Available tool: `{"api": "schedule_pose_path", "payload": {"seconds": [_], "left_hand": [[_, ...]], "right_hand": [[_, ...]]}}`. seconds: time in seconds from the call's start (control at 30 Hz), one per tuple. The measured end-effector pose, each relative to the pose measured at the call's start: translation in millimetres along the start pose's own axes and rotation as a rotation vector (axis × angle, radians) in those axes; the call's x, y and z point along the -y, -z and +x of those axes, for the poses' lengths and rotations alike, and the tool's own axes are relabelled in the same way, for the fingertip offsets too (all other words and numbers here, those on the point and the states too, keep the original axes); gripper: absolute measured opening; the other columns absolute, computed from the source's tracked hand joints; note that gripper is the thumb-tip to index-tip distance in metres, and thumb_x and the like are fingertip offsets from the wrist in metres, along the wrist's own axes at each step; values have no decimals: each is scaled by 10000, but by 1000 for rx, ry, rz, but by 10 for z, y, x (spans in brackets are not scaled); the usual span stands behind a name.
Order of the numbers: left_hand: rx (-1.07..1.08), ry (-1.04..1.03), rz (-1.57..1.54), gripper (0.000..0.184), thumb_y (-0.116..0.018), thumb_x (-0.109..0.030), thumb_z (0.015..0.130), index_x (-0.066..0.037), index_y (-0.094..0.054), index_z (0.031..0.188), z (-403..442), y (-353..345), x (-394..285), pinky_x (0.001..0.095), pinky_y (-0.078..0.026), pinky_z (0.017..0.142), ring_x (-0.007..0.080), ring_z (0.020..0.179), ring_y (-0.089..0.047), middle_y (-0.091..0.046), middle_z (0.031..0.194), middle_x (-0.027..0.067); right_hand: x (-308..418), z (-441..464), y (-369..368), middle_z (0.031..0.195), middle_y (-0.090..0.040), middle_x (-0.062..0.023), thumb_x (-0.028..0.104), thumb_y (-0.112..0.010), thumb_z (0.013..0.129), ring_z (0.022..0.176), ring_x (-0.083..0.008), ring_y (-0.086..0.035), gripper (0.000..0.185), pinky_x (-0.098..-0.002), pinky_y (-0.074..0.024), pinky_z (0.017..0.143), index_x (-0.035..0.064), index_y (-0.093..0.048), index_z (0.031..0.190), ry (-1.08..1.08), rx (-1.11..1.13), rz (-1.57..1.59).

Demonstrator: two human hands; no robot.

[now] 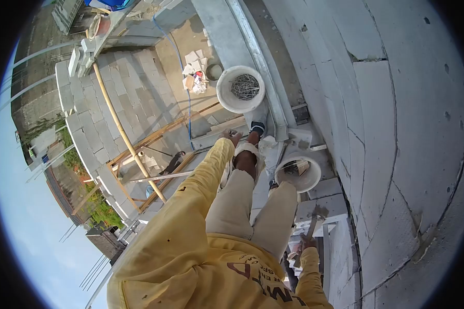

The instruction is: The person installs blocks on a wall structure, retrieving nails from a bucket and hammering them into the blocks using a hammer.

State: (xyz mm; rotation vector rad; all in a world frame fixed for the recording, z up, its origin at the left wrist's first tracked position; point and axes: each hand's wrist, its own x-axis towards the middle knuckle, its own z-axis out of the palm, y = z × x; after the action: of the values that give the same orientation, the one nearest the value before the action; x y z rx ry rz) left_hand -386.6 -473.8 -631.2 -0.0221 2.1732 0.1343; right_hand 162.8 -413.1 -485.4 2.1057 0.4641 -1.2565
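Observation:
My right hand (308, 241) is closed round the handle of a hammer (313, 222), low at the right beside a block ledge. The hammer's head points up and away from me, and its outline is not sharp. My left arm reaches forward, and my left hand (232, 136) is by my knee with its fingers curled; whatever they hold, if anything, is hidden. Beyond that hand stands a white bucket (222, 98) with many nails in it. A second whitish bucket (312, 180), between my legs and the wall, holds some loose pieces I cannot name.
A tall grey block wall (368, 110) rises close on my right. Further down, at the left, are a wooden frame (119, 177), a long bamboo pole (116, 123) and a blue hose (179, 56). Broken white pieces (193, 69) lie on the floor below.

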Motion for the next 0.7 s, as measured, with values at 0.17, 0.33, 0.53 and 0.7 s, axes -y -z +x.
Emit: {"api": "schedule_pose_path", "payload": {"seconds": [0.17,0.33,0.53,0.7], "left_hand": [[-1,-9,125,638,-706,-503,763,-112,-585,1253,1290,-152,-432,393,-501,912,308,1042,-640,-689,1076,141],[-31,-144,204,796,-710,-495,775,-49,-440,1376,2497,-453,-760,394,-442,1011,324,1175,-566,-568,1288,200],[-47,-83,36,911,-739,-509,734,1,-379,1398,3381,-764,-995,400,-417,1038,332,1216,-536,-547,1307,223],[-51,-165,93,842,-707,-519,760,-15,-423,1371,3497,-804,-975,407,-432,1006,331,1188,-556,-567,1291,201]], "right_hand": [[791,-394,-581,545,-468,-23,182,-653,856,371,-167,-443,149,-338,-378,357,74,-561,902,53,215,234],[1735,-769,-1262,538,-417,4,172,-627,883,368,-129,-399,135,-303,-360,354,98,-517,859,19,363,370],[2126,-516,-1764,578,-420,16,160,-650,881,420,-109,-404,164,-281,-362,376,107,-496,859,-46,354,402],[2012,-284,-1867,630,-438,24,170,-680,867,480,-97,-427,192,-271,-365,390,105,-503,905,-142,352,461]]}}
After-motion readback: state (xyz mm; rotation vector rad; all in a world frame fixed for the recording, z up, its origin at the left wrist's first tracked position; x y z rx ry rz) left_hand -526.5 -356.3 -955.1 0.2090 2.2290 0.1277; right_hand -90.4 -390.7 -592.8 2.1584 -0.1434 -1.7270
